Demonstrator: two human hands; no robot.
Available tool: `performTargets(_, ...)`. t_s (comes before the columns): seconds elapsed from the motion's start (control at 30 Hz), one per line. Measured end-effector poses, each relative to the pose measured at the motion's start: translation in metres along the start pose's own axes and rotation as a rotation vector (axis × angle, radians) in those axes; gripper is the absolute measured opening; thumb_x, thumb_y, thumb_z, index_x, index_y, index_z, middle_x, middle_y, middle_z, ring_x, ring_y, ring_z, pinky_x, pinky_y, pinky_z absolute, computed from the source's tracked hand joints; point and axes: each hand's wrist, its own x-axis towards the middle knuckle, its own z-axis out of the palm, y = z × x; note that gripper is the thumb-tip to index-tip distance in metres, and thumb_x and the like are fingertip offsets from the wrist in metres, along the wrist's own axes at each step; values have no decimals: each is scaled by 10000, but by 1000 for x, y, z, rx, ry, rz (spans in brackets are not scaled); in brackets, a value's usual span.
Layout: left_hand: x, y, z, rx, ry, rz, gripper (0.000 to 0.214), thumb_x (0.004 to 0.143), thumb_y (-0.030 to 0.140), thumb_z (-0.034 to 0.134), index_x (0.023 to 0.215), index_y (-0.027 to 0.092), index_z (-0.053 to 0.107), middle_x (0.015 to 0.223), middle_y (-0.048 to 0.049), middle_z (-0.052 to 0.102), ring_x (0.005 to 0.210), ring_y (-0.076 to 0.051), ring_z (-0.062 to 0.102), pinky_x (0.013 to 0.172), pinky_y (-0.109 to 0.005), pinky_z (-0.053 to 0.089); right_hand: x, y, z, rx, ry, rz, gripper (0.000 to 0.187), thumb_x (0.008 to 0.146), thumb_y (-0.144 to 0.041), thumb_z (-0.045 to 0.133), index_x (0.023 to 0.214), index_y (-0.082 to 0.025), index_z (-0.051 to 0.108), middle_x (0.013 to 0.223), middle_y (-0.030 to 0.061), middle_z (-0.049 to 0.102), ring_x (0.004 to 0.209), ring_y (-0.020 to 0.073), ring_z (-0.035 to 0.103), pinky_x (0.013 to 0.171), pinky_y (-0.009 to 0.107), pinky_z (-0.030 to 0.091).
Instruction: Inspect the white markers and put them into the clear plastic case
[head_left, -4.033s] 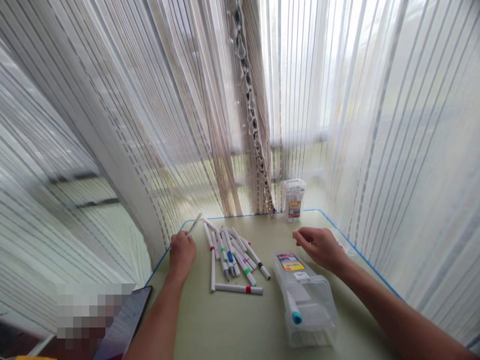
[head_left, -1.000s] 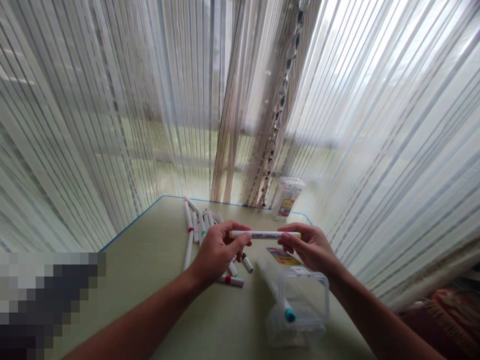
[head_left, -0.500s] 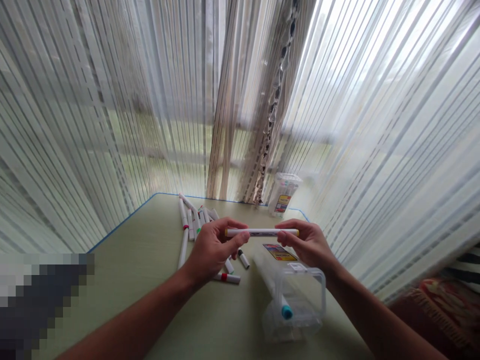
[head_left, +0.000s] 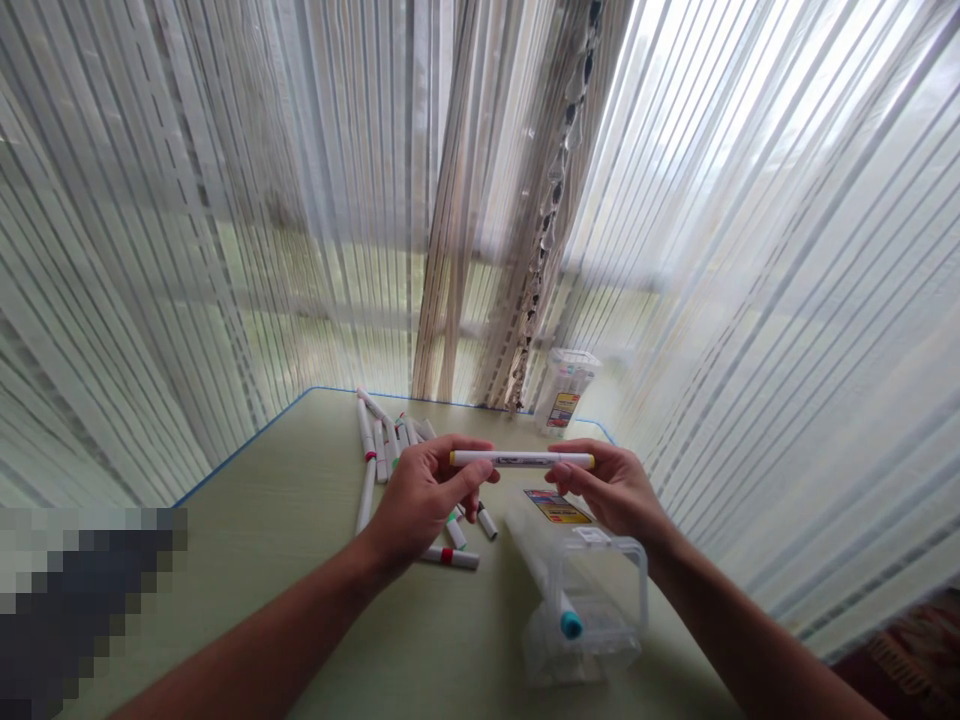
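Note:
A white marker (head_left: 521, 460) with yellow ends is held level above the table. My left hand (head_left: 427, 490) pinches its left end between thumb and fingers, and my right hand (head_left: 604, 480) pinches the right end. Below my right hand a clear plastic case (head_left: 540, 560) lies on its side, its open end facing me. Inside that case rests one marker with a turquoise end (head_left: 571, 625). Behind and under my left hand several white markers (head_left: 381, 450) lie in a loose pile, partly hidden by the hand. Nearer to me is a marker with a red band (head_left: 454, 558).
A second clear case (head_left: 568, 392) with markers in it stands upright at the table's back edge. The pale green table (head_left: 285, 560) has a blue rim. Sheer striped curtains (head_left: 337, 200) hang behind it. Patterned fabric (head_left: 915, 650) shows at lower right.
The marker in my hands has risen very slightly and turned a little, so more of its printed text faces me. Both hands keep their hold; the cases and loose markers stay put.

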Motion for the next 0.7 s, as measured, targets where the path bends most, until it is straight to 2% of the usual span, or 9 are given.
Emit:
performTargets(0.17,0,-3,0,-8,-15,-4,348,797,310,739,1050,82,672,742,-64,727,476,-84,555,440,-213,495,0,0,0,-21,-10,-18,283,699,-341,855,925,-195,769,729,56,765,650,179,682,622,292,529)
performTargets(0.4,-1,-3,1,0,-2,1,361,779,298,755,1059,88,666,742,-57,724,482,-84,559,445,-212,494,1,-2,1,-66,-46,-63,265,785,-395,779,928,-172,768,727,77,764,606,162,640,558,268,430)
performTargets(0.53,-1,-1,1,16,27,3,356,747,290,778,1026,88,687,733,-56,723,486,-86,573,457,-203,485,0,-4,3,-33,-33,-67,259,804,-408,750,900,-170,774,725,81,763,608,168,637,562,276,424)
performTargets(0.7,1,-2,0,-6,27,10,309,798,322,731,1003,94,701,740,-69,727,467,-91,566,435,-217,491,-1,-5,4,4,-35,-58,268,802,-413,742,891,-164,778,742,91,768,606,174,639,560,284,441)
